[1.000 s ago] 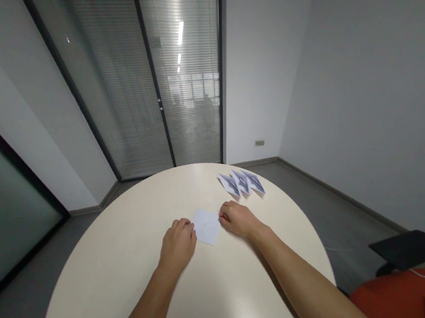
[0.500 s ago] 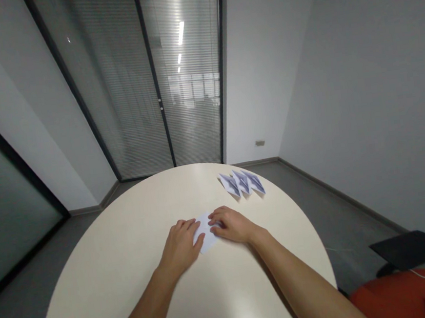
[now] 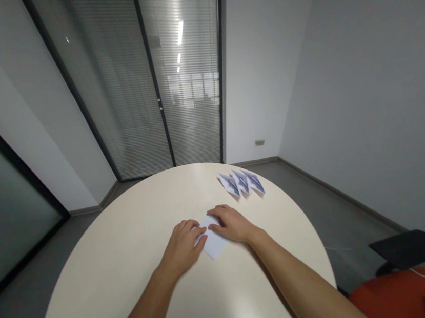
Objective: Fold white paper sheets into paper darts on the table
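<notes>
A piece of folded white paper (image 3: 214,244) lies on the round table, between my two hands. My left hand (image 3: 183,241) holds its left edge, the thumb and forefinger close together at the paper. On the other side, my right hand (image 3: 233,223) holds the upper right part, thumb and fingers bent over it. Both hands hide parts of the paper, and its fold lines are too faint to make out. Beyond my right hand stand three folded paper pieces (image 3: 241,183) in a row, white with bluish shading.
The cream round table (image 3: 131,251) has its far edge near a glass door with blinds (image 3: 197,130). An orange-red chair (image 3: 392,297) with a black part (image 3: 411,249) stands at the lower right. A grey wall (image 3: 376,108) rises on the right.
The paper has turned between my hands, and its lower corner now points nearer to me and further right. My fingers have shifted slightly along it. The three folded pieces stay put.
</notes>
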`<state>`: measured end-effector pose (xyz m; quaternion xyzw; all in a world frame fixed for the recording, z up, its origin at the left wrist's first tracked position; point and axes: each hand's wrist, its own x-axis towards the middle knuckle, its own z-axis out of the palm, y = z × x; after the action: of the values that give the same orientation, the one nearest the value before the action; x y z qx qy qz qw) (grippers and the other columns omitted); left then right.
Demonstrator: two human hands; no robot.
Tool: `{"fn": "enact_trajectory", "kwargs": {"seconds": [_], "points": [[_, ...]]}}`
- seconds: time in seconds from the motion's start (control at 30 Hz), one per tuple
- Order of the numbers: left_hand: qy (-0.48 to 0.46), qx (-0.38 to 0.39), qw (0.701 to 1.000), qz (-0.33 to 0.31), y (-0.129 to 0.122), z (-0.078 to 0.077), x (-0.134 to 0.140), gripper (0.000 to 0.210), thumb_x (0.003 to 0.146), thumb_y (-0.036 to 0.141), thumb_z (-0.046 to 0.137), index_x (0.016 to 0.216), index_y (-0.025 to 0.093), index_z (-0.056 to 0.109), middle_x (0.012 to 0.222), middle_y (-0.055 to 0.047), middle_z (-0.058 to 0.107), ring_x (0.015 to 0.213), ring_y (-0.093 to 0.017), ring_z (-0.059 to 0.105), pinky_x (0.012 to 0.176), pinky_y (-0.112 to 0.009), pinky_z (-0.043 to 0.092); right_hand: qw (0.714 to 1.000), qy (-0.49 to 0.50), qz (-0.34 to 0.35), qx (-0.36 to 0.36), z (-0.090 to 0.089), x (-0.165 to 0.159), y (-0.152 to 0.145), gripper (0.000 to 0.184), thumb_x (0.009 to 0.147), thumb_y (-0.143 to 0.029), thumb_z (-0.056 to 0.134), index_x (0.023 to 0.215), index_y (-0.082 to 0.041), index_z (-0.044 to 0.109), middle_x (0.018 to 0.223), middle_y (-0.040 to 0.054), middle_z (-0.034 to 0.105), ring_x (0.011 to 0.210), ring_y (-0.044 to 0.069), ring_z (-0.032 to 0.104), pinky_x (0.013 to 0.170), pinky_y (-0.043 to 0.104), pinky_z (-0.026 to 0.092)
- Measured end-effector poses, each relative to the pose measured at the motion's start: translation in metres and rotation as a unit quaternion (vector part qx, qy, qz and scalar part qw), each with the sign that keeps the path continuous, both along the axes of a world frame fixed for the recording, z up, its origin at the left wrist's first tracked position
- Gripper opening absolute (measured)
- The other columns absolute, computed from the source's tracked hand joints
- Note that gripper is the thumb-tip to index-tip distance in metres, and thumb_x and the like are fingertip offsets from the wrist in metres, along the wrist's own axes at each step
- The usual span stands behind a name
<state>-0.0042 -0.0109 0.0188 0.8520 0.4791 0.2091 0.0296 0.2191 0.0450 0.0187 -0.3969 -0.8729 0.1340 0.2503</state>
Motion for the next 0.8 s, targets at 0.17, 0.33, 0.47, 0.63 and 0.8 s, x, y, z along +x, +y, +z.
{"fn": "enact_trajectory", "kwargs": {"seconds": [0.17, 0.33, 0.47, 0.63, 0.8], "points": [[-0.014, 0.008, 1.000, -0.015, 0.000, 0.000, 0.001, 0.024, 0.098, 0.025, 0.058, 0.115, 0.022, 0.074, 0.112, -0.008, 0.069, 0.108, -0.024, 0.061, 0.098, -0.043, 0.048, 1.000, 0.023, 0.008, -0.020, 0.000, -0.001, 0.000, 0.052, 0.086, -0.028, 0.072, 0.135, -0.015, 0.062, 0.127, 0.0149, 0.068, 0.118, 0.028, 0.061, 0.105, 0.040, 0.046], [-0.025, 0.011, 1.000, -0.015, 0.001, -0.001, 0.001, 0.021, 0.099, 0.024, 0.057, 0.112, 0.023, 0.074, 0.108, -0.007, 0.069, 0.106, -0.024, 0.062, 0.096, -0.042, 0.048, 1.000, 0.022, 0.008, -0.005, -0.002, -0.002, 0.001, 0.052, 0.083, -0.026, 0.074, 0.133, -0.013, 0.064, 0.133, 0.0173, 0.066, 0.127, 0.031, 0.057, 0.110, 0.044, 0.044], [-0.024, 0.006, 1.000, -0.010, 0.002, -0.002, 0.001, 0.020, 0.098, 0.024, 0.058, 0.110, 0.022, 0.074, 0.107, -0.006, 0.070, 0.105, -0.024, 0.062, 0.095, -0.042, 0.047, 1.000, 0.014, -0.004, 0.001, -0.007, -0.001, 0.003, 0.048, 0.083, -0.033, 0.076, 0.126, -0.013, 0.068, 0.134, 0.0187, 0.064, 0.129, 0.033, 0.055, 0.112, 0.047, 0.043], [-0.029, -0.013, 0.999, 0.007, 0.004, -0.004, 0.001, 0.018, 0.097, 0.027, 0.061, 0.109, 0.021, 0.073, 0.105, -0.006, 0.071, 0.103, -0.024, 0.062, 0.095, -0.042, 0.047, 0.999, 0.033, 0.013, -0.011, -0.012, 0.002, 0.008, 0.047, 0.077, -0.036, 0.082, 0.118, -0.015, 0.071, 0.133, 0.0188, 0.064, 0.131, 0.033, 0.053, 0.112, 0.047, 0.041], [-0.035, -0.017, 0.999, 0.027, 0.005, -0.007, 0.002, 0.020, 0.095, 0.030, 0.064, 0.111, 0.021, 0.072, 0.106, -0.007, 0.071, 0.102, -0.025, 0.062, 0.094, -0.041, 0.046, 0.996, 0.064, 0.018, -0.052, -0.013, 0.004, 0.010, 0.046, 0.074, -0.036, 0.086, 0.112, -0.017, 0.069, 0.137, 0.0185, 0.060, 0.134, 0.034, 0.050, 0.113, 0.049, 0.039]]}}
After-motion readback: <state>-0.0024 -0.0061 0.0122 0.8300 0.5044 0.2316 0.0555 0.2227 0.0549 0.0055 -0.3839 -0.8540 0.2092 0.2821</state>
